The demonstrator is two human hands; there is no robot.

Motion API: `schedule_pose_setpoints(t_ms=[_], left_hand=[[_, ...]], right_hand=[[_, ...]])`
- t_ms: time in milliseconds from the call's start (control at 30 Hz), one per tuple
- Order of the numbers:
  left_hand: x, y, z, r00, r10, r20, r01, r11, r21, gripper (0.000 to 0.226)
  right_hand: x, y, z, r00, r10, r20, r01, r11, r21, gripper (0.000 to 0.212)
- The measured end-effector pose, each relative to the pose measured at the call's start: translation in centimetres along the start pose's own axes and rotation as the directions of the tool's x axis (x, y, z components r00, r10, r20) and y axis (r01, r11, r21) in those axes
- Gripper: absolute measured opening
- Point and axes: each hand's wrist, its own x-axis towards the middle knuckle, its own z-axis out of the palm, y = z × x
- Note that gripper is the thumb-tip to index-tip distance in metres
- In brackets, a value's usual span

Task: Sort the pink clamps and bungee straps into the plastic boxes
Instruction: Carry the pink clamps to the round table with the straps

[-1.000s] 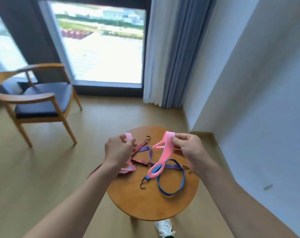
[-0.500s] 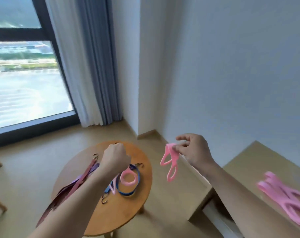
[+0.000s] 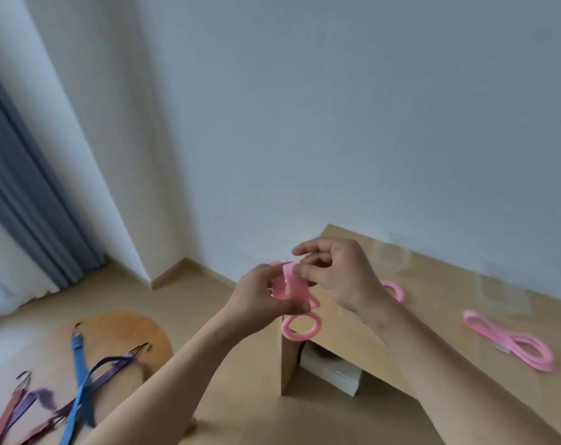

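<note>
Across the lower right, a low wooden bench (image 3: 440,293), with two clear plastic boxes (image 3: 501,293), blurred, toward its far edge. At lower left, a round table (image 3: 118,329) strewn with bungee straps (image 3: 78,358) in blue, purple and red. On the bench at far right, loose pink clamps (image 3: 510,342); a single pink clamp (image 3: 396,289) just behind the right wrist. At centre, left hand (image 3: 260,300) curled round the held pink clamps (image 3: 292,284), right hand (image 3: 340,277) pinching their upper end, one ring handle dangling below.

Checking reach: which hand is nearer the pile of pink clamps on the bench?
Right. The right hand is over the bench, left of the pile; the left hand is farther left, beside it.
</note>
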Motion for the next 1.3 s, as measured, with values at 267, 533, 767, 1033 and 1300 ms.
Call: schedule_pose_setpoints(t_ms=[267, 533, 767, 1033, 1300], left_hand=[[5.9, 3.3, 10.7, 1.000, -0.023, -0.014, 0.024, 0.999, 0.029, 0.012], [8.9, 5.0, 20.6, 0.984, -0.102, 0.147, 0.118, 0.988, -0.101, 0.043], [11.8, 4.7, 29.4, 0.901, -0.342, 0.266, 0.391, 0.906, -0.161, 0.020], [14.2, 6.5, 37.1, 0.841, -0.368, 0.396, 0.323, 0.929, 0.179, 0.010], [15.3, 7.8, 37.1, 0.858, -0.243, 0.453, 0.024, 0.899, 0.438, 0.056]], right_hand=[[-3.8, 11.0, -8.5, 0.986, 0.134, -0.098, -0.123, 0.987, 0.107, 0.057], [-10.9, 22.6, -11.7, 0.871, 0.491, -0.030, -0.461, 0.836, 0.297, 0.016], [-15.1, 27.1, -20.8, 0.750, 0.644, -0.150, -0.503, 0.702, 0.504, 0.019], [-15.7, 32.7, -29.2, 0.657, 0.621, -0.429, -0.558, 0.782, 0.278, 0.041], [-13.7, 35.5, -33.2, 0.622, 0.606, -0.496, -0.653, 0.751, 0.098, 0.048]])
